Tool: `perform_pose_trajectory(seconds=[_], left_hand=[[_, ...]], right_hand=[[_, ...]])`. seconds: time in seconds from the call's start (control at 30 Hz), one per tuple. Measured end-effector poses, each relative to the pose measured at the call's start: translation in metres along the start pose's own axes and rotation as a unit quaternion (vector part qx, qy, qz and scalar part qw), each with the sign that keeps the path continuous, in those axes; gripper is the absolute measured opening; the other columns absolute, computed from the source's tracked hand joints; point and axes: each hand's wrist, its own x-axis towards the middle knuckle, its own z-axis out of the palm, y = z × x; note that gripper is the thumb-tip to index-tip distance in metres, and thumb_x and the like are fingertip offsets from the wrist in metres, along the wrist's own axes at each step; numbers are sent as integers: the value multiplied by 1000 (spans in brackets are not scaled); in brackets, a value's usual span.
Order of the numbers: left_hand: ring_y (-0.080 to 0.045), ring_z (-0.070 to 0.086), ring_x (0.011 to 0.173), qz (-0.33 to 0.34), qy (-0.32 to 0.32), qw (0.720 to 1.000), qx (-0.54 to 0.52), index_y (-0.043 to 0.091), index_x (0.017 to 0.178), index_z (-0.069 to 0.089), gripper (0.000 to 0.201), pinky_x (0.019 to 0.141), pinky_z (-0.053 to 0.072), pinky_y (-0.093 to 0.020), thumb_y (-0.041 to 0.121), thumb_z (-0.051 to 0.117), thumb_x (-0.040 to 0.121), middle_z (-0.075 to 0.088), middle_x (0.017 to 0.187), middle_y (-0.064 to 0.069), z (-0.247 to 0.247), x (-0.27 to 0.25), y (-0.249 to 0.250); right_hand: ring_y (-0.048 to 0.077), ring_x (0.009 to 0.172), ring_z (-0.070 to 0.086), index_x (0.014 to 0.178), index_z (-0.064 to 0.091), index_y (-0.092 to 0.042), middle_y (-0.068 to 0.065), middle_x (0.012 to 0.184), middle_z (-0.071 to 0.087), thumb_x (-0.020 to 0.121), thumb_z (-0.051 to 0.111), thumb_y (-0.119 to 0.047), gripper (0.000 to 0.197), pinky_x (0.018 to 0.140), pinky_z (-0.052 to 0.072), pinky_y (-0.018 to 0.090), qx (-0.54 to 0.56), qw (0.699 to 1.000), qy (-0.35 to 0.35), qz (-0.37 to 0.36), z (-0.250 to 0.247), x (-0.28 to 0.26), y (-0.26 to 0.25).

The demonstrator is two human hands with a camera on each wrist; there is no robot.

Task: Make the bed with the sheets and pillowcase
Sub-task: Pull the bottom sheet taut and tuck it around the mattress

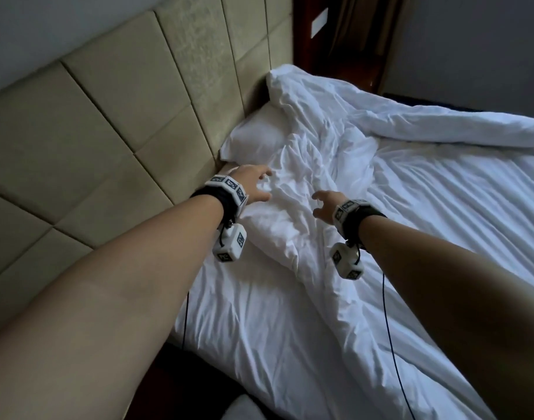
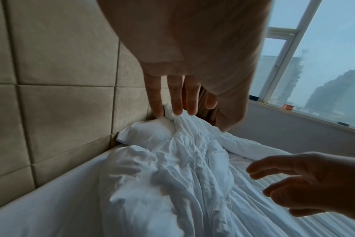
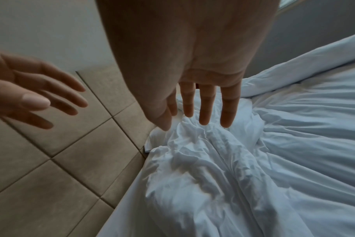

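A crumpled white duvet [image 1: 293, 183] lies bunched along the head end of the bed, its wrinkled ridge running from beside the pillow [image 1: 253, 137] down toward the near edge; both hands hang just above that ridge, and no frame shows plain contact with the cloth; the left hand [image 1: 253, 184] hovers over the side of the bunch nearer the padded headboard [image 1: 114, 122], its fingers [image 2: 175, 97] straight, slightly spread and pointing toward the pillow, holding nothing; the right hand [image 1: 326, 203] hangs over the opposite side of the same ridge, nearer the middle of the bed, its fingers [image 3: 206, 104] extended and a little apart, thumb out to the side, also holding nothing; the creased fabric lies between and below the two hands; both forearms reach forward from the near side of the bed, roughly level and converging slightly, palms turned down toward the duvet; the pillow rests flat against the headboard, partly overlapped by the duvet's edge; a further fold of the duvet is heaped toward the far side, and the striped bottom sheet [image 1: 472, 213] lies exposed to the right of the hands.
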Motion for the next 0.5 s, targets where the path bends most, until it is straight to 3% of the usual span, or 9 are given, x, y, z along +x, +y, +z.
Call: perform_pose_trajectory(seconds=[0.13,0.27,0.37,0.5], left_hand=[[-18,63,103,39,4,999,16,26,123,59,50,90,50,-30,36,73,76,66,115,4,15,68,-14],[-18,64,100,88,-12,996,28,27,119,60,45,87,53,-37,37,70,77,67,112,5,33,138,-28],[-20,62,106,115,-42,991,49,28,123,57,47,90,51,-36,38,70,79,65,119,6,50,193,-40],[-25,54,119,133,-121,978,106,26,135,47,63,97,46,-42,41,71,78,55,134,0,83,263,-55]], right_hand=[[29,124,51,142,44,-20,11,139,51,92,61,-28,53,98,42,32,22,999,-6,49,12,45,13],[29,127,49,143,43,-18,10,142,48,92,61,-26,54,102,40,34,44,994,-16,101,26,86,29],[29,126,50,142,44,-18,11,141,49,92,62,-25,54,103,40,33,67,986,-22,149,37,119,42],[29,125,50,144,41,-19,12,138,51,91,62,-25,57,101,40,33,84,977,-36,194,56,165,57]])
